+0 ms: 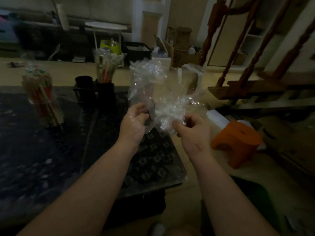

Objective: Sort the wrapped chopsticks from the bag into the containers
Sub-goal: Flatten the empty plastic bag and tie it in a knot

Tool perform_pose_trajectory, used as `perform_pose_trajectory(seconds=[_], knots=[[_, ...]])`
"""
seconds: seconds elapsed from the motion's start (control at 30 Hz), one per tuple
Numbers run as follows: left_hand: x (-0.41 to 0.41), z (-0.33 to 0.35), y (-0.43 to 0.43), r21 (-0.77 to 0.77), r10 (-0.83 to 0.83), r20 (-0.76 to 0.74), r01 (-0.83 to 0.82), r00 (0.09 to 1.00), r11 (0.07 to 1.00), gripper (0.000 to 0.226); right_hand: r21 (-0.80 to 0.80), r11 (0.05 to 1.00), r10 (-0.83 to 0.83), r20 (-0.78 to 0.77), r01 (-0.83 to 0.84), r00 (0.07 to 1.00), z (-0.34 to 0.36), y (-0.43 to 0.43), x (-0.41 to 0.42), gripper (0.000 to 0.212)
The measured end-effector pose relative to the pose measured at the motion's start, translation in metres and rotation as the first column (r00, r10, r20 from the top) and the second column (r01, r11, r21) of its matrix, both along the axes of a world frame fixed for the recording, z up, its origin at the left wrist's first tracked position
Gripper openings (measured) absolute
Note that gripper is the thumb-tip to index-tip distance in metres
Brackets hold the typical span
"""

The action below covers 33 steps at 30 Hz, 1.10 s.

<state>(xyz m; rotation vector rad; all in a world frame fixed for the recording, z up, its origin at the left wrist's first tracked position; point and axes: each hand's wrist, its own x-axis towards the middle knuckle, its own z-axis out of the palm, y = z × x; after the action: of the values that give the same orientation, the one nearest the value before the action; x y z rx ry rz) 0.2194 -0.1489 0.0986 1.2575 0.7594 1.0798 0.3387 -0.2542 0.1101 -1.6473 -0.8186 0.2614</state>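
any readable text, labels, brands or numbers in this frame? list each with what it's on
None legible in this frame.
Wrappers of the wrapped chopsticks at the left: red and green print, too blurred to read.
Bundle in the black holder: same, unreadable.
Yellow-green packet in the background: blurred, unreadable.
Plastic bag held by left hand and right hand: clear, no print visible.

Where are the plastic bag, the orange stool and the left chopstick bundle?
plastic bag [153, 82]: head view, crumpled upper part.
orange stool [238, 138]: head view, seat top.
left chopstick bundle [41, 96]: head view, middle of bundle.
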Motion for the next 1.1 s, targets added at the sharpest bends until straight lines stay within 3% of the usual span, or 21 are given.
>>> perform_pose_trajectory(seconds=[0.17, 0.37, 0.6, 0.87, 1.1], knots=[[0.052, -0.008, -0.035, -0.132, -0.107, 0.010, 0.107, 0.994, 0.985, 0.034, -0.059, 0.991, -0.119, -0.008, 0.118, 0.993, -0.020, -0.055, 0.036, 0.016], [0.106, -0.032, -0.073, -0.131, -0.204, -0.118, 0.188, 0.972, 0.973, 0.032, -0.117, 0.952, -0.294, -0.103, 0.282, 0.950, -0.057, -0.117, 0.080, 0.029], [0.165, -0.055, -0.109, -0.142, -0.335, -0.204, 0.311, 0.920, 0.940, 0.030, -0.126, 0.924, -0.381, -0.252, 0.361, 0.889, -0.081, -0.172, 0.115, 0.039], [0.214, -0.085, -0.142, -0.197, -0.442, -0.316, 0.398, 0.839, 0.896, 0.033, -0.301, 0.784, -0.605, -0.172, 0.543, 0.777, -0.124, -0.218, 0.158, 0.036], [0.232, -0.098, -0.148, -0.217, -0.434, -0.384, 0.377, 0.815, 0.900, 0.032, -0.461, 0.685, -0.681, -0.127, 0.565, 0.722, -0.161, -0.238, 0.171, 0.025]])
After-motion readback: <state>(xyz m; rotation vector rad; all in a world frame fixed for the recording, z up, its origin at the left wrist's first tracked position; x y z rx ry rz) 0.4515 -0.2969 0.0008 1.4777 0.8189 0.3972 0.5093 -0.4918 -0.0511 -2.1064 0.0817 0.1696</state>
